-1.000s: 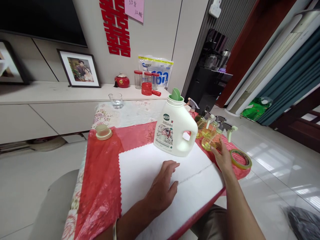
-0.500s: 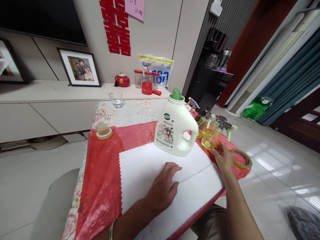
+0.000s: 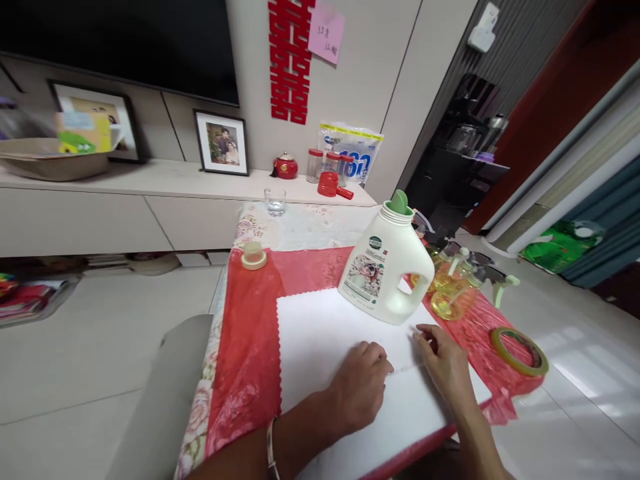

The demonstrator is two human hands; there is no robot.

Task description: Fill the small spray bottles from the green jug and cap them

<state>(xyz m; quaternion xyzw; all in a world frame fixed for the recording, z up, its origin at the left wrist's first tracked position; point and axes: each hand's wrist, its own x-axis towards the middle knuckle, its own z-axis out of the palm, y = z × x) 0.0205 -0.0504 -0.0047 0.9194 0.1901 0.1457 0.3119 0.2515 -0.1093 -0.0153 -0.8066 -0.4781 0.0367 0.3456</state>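
Curling over the white sheet [image 3: 320, 333], the left hand [image 3: 361, 387] hides some of its own fingertips, so whether it is closed on anything cannot be told. The right hand [image 3: 445, 363] is loosely open over the sheet's right side, thumb apart from fingers. Standing at the sheet's far edge, the cream jug [image 3: 385, 267] partly covers the spray bottles [image 3: 447, 303]. A tape roll [image 3: 515, 363] lies near the table's right edge. Red film [image 3: 250, 360] fills the strip between the sheet's scalloped side and the table's left edge. Beyond stands a cabinet [image 3: 200, 187]; the black screen [image 3: 125, 47] is cut off above.
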